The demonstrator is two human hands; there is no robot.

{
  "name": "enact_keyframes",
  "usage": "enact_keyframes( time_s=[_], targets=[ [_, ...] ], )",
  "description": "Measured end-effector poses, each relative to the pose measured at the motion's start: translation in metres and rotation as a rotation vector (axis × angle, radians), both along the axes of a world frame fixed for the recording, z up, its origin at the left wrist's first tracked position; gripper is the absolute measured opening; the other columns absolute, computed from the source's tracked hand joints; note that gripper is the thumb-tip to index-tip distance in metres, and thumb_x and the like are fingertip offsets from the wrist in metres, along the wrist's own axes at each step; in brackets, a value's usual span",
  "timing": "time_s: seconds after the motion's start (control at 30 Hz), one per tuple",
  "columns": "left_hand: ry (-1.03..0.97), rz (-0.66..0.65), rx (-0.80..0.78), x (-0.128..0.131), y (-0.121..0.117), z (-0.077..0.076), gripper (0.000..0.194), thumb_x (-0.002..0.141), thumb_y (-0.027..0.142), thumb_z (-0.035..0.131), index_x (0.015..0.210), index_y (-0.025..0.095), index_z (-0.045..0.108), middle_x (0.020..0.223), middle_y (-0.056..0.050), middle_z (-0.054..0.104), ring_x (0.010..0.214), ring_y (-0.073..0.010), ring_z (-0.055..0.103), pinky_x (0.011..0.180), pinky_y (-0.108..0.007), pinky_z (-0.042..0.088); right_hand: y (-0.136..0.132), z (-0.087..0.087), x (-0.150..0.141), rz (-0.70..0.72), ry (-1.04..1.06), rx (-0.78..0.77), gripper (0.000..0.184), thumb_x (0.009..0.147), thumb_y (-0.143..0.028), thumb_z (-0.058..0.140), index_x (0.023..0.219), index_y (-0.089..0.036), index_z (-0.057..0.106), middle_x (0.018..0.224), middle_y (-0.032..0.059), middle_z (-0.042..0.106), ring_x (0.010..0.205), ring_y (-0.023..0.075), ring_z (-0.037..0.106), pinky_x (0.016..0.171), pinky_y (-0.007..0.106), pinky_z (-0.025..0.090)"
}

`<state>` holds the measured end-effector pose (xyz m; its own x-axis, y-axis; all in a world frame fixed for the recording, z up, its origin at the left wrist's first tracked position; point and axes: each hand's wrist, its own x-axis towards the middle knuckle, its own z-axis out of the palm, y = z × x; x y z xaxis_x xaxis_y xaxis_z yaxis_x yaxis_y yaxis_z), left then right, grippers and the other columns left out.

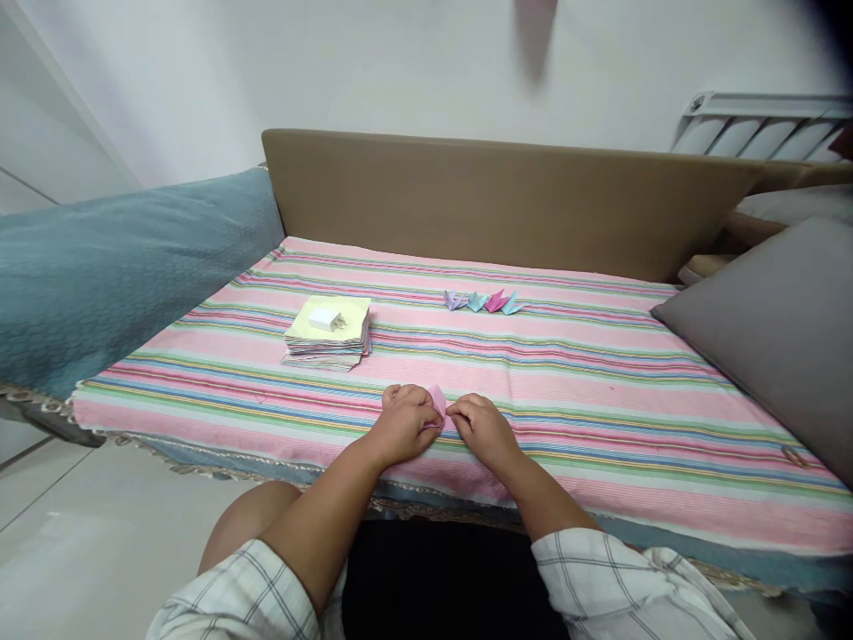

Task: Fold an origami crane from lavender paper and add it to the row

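My left hand (408,421) is closed around a small folded piece of pink paper (436,397), just above the front part of the striped cloth. Part of the paper is hidden by the fingers. My right hand (485,430) is beside it, with thumb and forefinger pinched together at the paper's right edge. Farther back, several folded paper cranes stand in a row: a lavender crane (454,300), a bright pink crane (496,301) and light blue ones. To the left is a thick stack of square paper (326,351), pale yellow on top.
A small white block-shaped object (324,319) rests on the stack. The pink striped cloth (573,347) covers the sofa seat, with a brown backrest (466,196) behind. A grey cushion (779,311) lies at right; a blue-covered armrest (147,258) bounds the left. A small brown ring-like item (794,457) lies front right.
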<state>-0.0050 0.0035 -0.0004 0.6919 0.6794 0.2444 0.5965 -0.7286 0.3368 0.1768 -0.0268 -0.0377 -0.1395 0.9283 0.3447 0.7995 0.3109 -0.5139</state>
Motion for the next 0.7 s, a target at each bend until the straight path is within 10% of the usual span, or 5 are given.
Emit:
enact_keyframes(
  time_s=[0.7],
  targets=[
    [0.063,0.115,-0.192,-0.0003,0.0065,-0.0029,0.041,0.069,0.049,0.068,0.106,0.033,0.06,0.102,-0.001,0.048,0.101,-0.0222,0.043,0.084,-0.036,0.027,-0.0015,0.0051,-0.0005,-0.047,-0.019,-0.096,0.025,0.082,-0.015,0.053,0.103,-0.02,0.065,0.096,0.0059,0.06,0.093,0.0182,0.053,0.083,0.031,0.044]
  ],
)
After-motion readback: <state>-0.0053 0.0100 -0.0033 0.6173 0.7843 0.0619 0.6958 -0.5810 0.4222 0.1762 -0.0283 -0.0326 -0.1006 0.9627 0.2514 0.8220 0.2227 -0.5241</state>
